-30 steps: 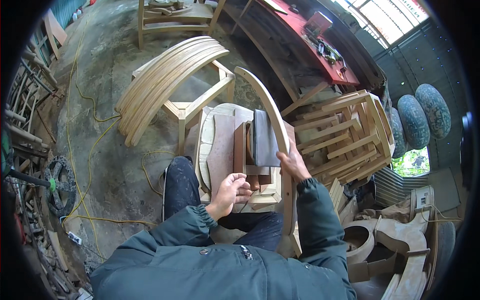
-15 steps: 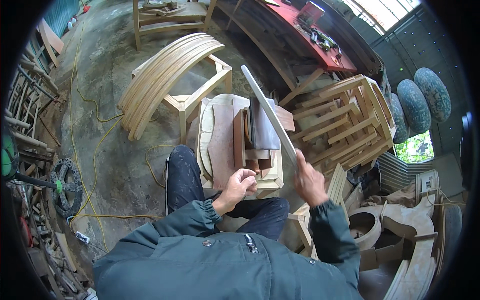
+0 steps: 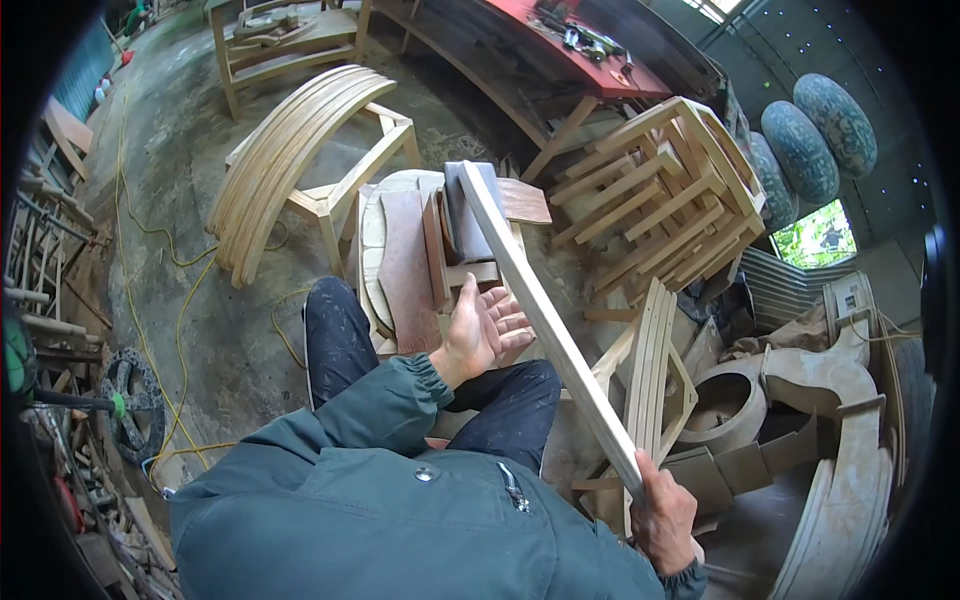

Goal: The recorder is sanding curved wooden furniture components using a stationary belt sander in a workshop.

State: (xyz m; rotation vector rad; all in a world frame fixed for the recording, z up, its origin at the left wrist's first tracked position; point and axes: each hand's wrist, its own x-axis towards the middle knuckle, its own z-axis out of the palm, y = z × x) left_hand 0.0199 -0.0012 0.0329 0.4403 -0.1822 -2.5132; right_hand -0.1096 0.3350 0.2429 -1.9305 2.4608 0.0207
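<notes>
A long pale wooden bar (image 3: 550, 315) slants across the view, with my right hand (image 3: 665, 515) wrapped round its near end at the lower right. The bar's far end overlaps a grey, flat-faced block (image 3: 480, 225); I cannot tell if they touch. My left hand (image 3: 482, 325) is open beside the bar, palm turned up and fingers spread, holding nothing. The grey block stands beside an upright brown board (image 3: 436, 250) on a low wooden stand in front of my knees. A flat reddish-brown wood piece (image 3: 403, 255) lies on the stand's left part.
Curved wooden strips (image 3: 290, 165) rest stacked on a frame at the left. Wooden frames (image 3: 665, 190) are piled at the right, near several slim bars (image 3: 650, 370). A red-topped bench (image 3: 610, 75) with tools stands behind. Yellow cord (image 3: 180, 330) runs over the floor.
My right hand has come down and closer to me, drawing the bar back with it. My left hand has gone from curled fingers to spread ones. The view has shifted a little.
</notes>
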